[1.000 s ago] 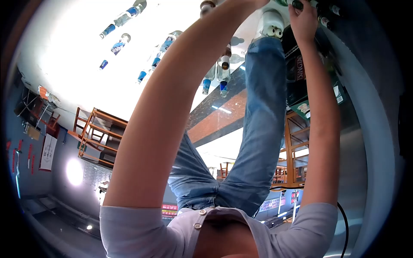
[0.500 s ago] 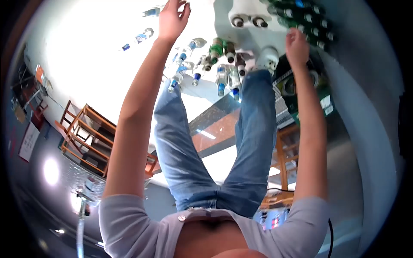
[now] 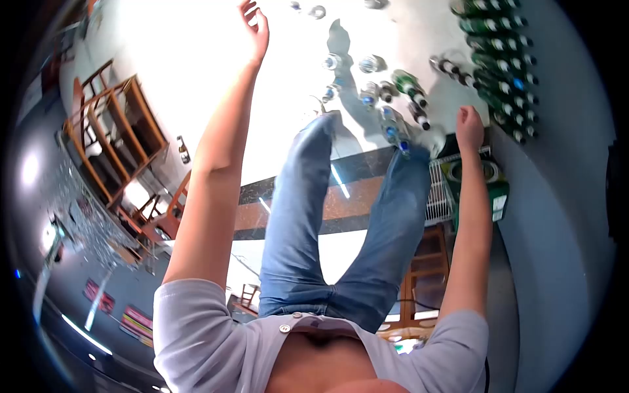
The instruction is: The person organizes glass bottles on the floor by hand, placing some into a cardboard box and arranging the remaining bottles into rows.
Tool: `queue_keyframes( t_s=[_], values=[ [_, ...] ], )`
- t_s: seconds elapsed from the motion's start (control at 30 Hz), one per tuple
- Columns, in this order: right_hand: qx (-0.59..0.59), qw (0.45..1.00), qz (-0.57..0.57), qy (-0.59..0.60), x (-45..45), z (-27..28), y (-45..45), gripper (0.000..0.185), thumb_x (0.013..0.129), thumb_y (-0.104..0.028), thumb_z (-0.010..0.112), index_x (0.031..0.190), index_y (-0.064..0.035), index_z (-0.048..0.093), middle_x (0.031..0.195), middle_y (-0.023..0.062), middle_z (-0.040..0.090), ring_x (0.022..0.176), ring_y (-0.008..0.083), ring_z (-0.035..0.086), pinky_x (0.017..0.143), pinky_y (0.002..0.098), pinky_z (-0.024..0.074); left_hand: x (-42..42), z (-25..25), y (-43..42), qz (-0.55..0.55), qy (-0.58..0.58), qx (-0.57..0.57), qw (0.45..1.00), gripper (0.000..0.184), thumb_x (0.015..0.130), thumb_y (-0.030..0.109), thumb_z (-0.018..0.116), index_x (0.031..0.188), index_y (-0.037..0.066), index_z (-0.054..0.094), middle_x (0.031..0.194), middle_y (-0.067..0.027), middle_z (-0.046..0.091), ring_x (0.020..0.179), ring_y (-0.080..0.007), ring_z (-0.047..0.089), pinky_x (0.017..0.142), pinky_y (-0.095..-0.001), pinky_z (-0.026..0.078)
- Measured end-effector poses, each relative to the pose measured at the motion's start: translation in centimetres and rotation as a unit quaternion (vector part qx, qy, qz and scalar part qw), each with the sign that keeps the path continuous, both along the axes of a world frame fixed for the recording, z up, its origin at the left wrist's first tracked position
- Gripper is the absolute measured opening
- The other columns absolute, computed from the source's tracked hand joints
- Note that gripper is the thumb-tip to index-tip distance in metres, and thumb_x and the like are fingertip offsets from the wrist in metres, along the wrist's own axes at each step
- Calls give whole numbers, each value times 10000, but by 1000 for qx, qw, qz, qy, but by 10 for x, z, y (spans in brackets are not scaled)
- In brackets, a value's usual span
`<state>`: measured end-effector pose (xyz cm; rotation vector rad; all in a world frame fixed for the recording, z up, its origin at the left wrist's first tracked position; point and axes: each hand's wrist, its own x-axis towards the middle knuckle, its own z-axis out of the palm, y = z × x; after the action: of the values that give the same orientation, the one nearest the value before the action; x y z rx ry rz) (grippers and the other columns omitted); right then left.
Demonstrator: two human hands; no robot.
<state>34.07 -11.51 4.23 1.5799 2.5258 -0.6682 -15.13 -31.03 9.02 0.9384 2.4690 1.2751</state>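
My left hand [image 3: 254, 29] is raised at the upper middle over the pale floor. Its fingers are apart and slightly bent, with nothing between them. On the right, my right hand [image 3: 470, 128] has its fingers curled in and no object showing. Just above and to the right of it, green bottles [image 3: 501, 64] are packed in rows along the wall. Clear bottles with blue tops [image 3: 395, 130], a green bottle [image 3: 407, 85] and a dark-capped bottle [image 3: 419, 114] are grouped between my hands, near my knees. Neither hand touches a bottle.
A green box [image 3: 498, 190] and a white wire rack [image 3: 438, 190] are beside my right forearm. Wooden chairs [image 3: 114, 134] are at the left, with a brown bottle [image 3: 183, 150] near them. A grey wall [image 3: 557, 216] runs down the right side.
My right hand has moved from the green bottles down to beside the box. My left hand, out of frame at first, now shows at the upper middle. The view has turned and shifted.
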Motion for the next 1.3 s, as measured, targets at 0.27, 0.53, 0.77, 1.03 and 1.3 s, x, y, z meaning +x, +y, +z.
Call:
queue_keyframes(
  t_s=[0.27, 0.53, 0.77, 1.03, 1.3],
  values=[
    [48, 988, 134, 53, -93, 61, -26, 153, 878, -198, 554, 989, -106, 605, 910, 92, 635, 816, 275, 626, 699, 388, 498, 22, 52, -268, 261, 21, -87, 961, 498, 885, 152, 600, 1316, 48, 375, 1216, -150, 523, 1131, -233, 535, 839, -354, 496],
    [21, 954, 286, 89, -154, 159, -104, 175, 878, -187, 517, 1000, -96, 603, 947, 109, 628, 870, 318, 604, 749, 416, 485, 185, 100, -414, 328, -27, -211, 920, 614, 818, 218, 654, 1302, -51, 390, 1278, -260, 474, 1196, -372, 468, 1022, -424, 375],
    [-39, 929, 348, 121, -267, 177, -233, 186, 842, -123, 545, 1010, -60, 597, 942, 150, 617, 870, 326, 595, 774, 415, 479, 178, 129, -515, 412, -96, -189, 886, 645, 814, 222, 639, 1337, -22, 353, 1284, -266, 440, 1193, -402, 444, 1018, -423, 372],
    [-100, 862, 484, 114, -422, 147, -494, 350, 815, -190, 611, 1145, -95, 545, 1040, 170, 581, 985, 343, 569, 840, 424, 482, 89, 115, -669, 398, -83, -210, 889, 668, 790, 196, 667, 1343, -8, 354, 1278, -258, 439, 1192, -403, 438, 1013, -435, 377],
    [-166, 798, 577, 55, -557, 123, -664, 599, 779, -300, 656, 1325, -190, 434, 1246, 156, 476, 1065, 345, 529, 874, 446, 476, -49, 76, -791, 383, -37, -266, 884, 654, 781, 213, 676, 1326, 11, 376, 1309, -215, 435, 1206, -379, 429, 1007, -435, 384]
  ],
)
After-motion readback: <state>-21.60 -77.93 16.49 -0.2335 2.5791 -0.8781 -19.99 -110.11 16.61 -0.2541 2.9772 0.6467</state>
